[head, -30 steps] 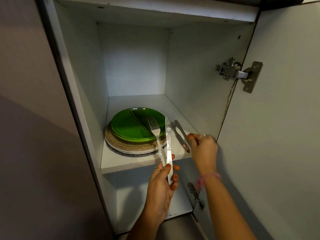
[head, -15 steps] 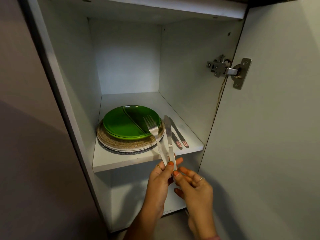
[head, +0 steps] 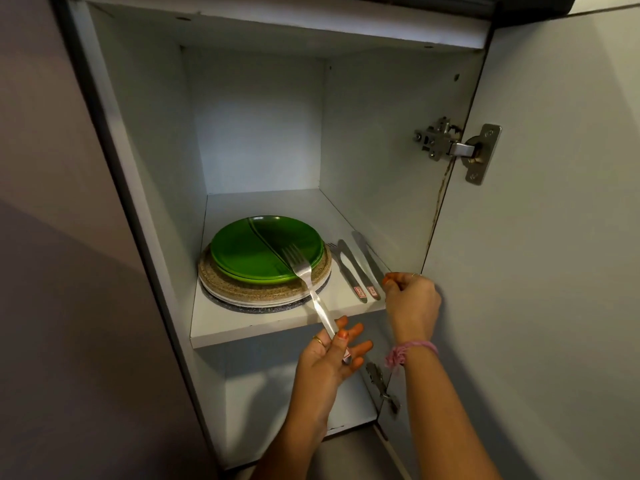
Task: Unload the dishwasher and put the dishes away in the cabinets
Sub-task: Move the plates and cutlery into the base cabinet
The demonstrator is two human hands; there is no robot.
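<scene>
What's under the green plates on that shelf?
Under the green plates sits a speckled tan plate, then a white rim and a dark speckled one lowest. Only their edges show; anything else between is covered.

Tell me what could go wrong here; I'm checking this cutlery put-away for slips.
The fork, pinched only at its handle end by the left hand, hangs over the green plate and could drop onto it. The knives lie near the shelf front edge, where the right hand might knock them off.
</scene>
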